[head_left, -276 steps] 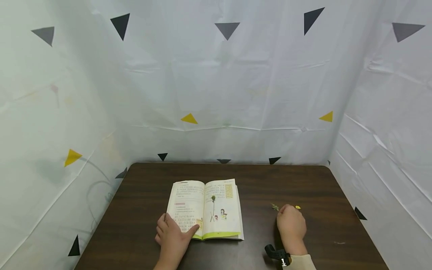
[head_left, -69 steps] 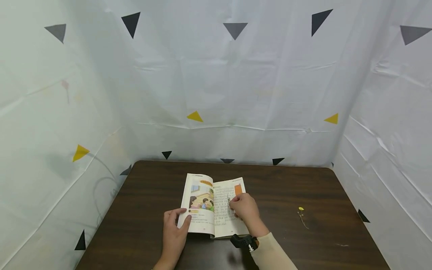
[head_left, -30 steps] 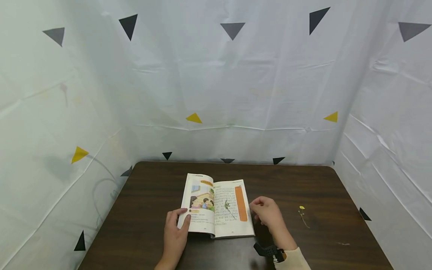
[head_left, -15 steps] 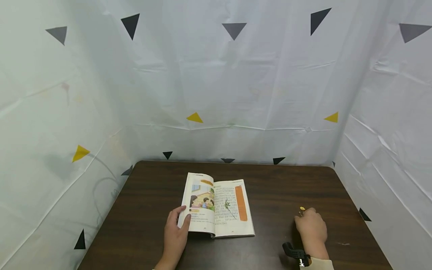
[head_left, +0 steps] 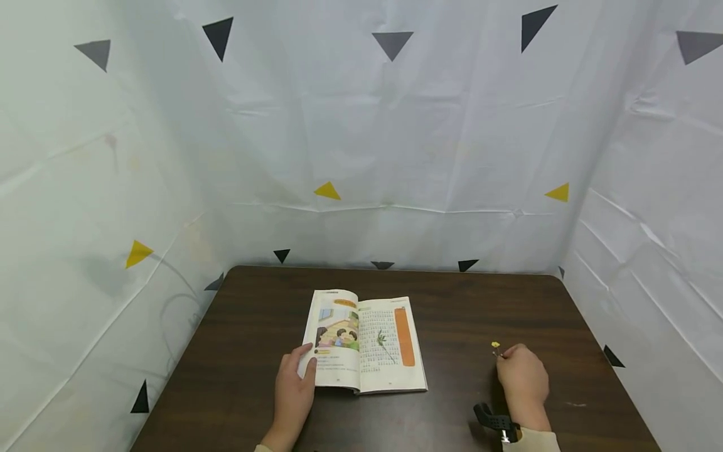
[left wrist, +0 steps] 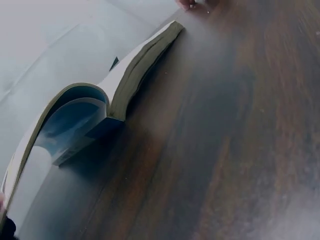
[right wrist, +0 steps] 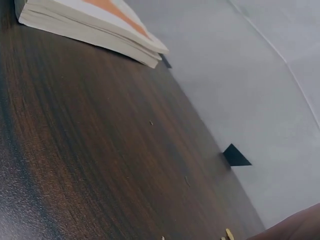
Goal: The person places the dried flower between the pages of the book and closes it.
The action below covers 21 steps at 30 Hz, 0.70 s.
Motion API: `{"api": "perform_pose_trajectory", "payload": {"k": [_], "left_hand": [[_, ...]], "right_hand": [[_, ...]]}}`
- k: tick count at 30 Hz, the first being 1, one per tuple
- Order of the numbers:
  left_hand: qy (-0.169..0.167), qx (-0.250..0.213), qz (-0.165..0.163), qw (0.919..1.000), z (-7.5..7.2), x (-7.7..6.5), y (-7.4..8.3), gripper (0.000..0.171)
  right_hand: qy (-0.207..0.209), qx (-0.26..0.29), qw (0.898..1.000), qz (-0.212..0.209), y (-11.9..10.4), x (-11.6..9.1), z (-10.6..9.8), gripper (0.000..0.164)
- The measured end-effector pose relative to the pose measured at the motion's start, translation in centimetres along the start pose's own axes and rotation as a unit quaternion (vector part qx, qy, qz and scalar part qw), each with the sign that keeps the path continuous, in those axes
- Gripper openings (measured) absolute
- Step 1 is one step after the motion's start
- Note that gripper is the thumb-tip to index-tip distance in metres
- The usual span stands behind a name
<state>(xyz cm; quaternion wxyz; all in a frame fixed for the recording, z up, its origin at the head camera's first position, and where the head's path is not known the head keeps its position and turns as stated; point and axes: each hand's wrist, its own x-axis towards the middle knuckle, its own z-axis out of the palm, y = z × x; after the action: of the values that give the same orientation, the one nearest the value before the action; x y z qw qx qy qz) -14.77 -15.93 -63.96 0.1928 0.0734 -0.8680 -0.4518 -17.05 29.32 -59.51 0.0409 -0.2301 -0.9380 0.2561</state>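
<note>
An open book (head_left: 344, 375) lies on the dark wooden table, its left half lifted a little off the tabletop in the left wrist view. My left hand (head_left: 294, 392) grips that half at its left edge, thumb on the page. A small green sprig (head_left: 381, 339) lies across the printed text of the right page. Well to the right of the book, my right hand (head_left: 524, 380) pinches a small yellow flower (head_left: 495, 344) by its thin stem, most of which the fingers hide. In the right wrist view only yellow bits of the flower (right wrist: 229, 234) show at the bottom edge.
The table (head_left: 452, 307) is bounded by white sheeting (head_left: 390, 144) with printed triangles at the back and both sides. A few tiny plant crumbs (right wrist: 151, 123) lie on the wood. A black camera mount (head_left: 492, 417) sits on my right wrist.
The book has been turned to other pages. My right hand set the sprig on the right page, let go, moved right and took up the yellow flower. My left hand stays on the book.
</note>
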Motion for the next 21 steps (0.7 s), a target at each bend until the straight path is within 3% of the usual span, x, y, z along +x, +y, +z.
{"api": "perform_pose_trajectory", "payload": {"k": [4, 8, 17, 21], "left_hand": [[-0.004, 0.005, -0.029, 0.9996, 0.09, 0.05, -0.03, 0.036], [-0.01, -0.017, -0.058, 0.9981, -0.02, 0.1, -0.01, 0.039], [-0.013, -0.05, -0.059, 0.9969, -0.2, 0.16, 0.07, 0.032], [-0.016, -0.065, -0.053, 0.9964, -0.04, 0.23, -0.09, 0.032]], "right_hand": [[0.005, -0.005, 1.0, -0.015, -0.02, -0.07, 0.01, 0.017], [-0.002, -0.01, 1.0, -0.021, -0.06, -0.09, 0.12, 0.023], [-0.008, -0.05, 0.998, -0.038, -0.08, 0.02, 0.7, 0.034], [0.003, -0.04, 0.998, -0.051, -0.58, -0.32, 0.96, 0.033]]}}
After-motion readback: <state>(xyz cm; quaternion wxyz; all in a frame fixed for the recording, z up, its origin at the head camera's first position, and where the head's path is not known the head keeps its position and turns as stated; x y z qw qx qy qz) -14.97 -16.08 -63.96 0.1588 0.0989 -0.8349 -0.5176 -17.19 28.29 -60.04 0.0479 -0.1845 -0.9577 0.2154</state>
